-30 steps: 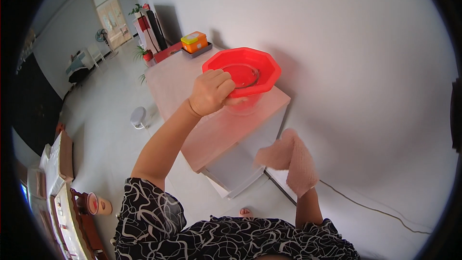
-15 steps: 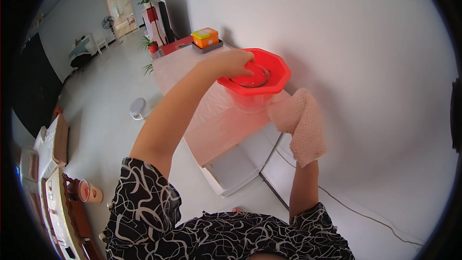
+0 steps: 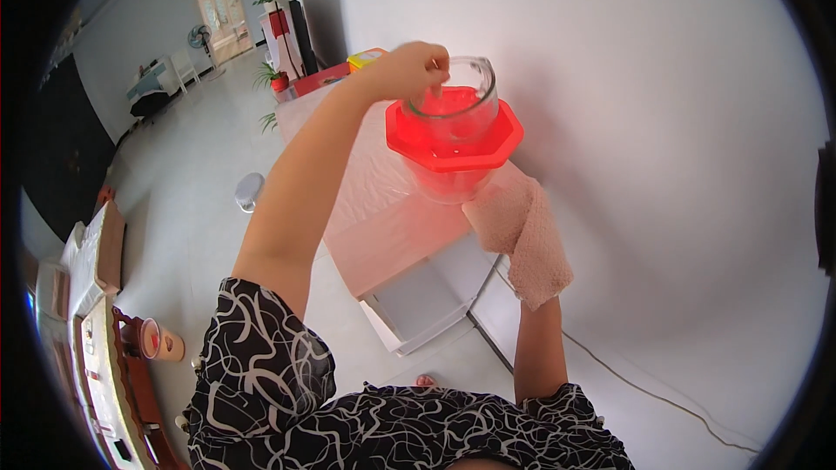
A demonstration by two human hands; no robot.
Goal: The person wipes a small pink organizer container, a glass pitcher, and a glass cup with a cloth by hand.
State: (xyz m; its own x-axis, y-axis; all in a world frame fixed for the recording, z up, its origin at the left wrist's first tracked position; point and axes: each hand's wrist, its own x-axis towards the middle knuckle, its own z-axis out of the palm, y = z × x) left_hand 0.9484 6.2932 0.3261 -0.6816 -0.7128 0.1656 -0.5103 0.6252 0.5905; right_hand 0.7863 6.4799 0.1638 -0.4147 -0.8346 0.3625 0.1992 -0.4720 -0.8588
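My left hand [image 3: 409, 72] pinches the rim of a clear glass vessel [image 3: 484, 78] that tilts over a red octagonal-rimmed container [image 3: 498, 155]. The glass's lower part is seen against the red inside; whether it touches the container I cannot tell. Below the red rim, the container's body looks see-through. A pink textured cloth [image 3: 525, 235] covers my right hand, hiding its fingers; only the wrist and forearm show beneath it. The cloth hangs just right of the container, near the table corner.
A pink-covered table [image 3: 392, 248] carries the container, beside a white wall [image 3: 644, 122]. Behind my left hand is a yellow-topped box [image 3: 366, 58]. A round stool [image 3: 250, 190] stands left of the table. Lower left is a bin [image 3: 162, 341]; a cord [image 3: 649, 390] runs at right.
My left hand has risen out of the red container, bringing up the glass vessel that was low inside it. The cloth-covered right hand has shifted slightly left and down.
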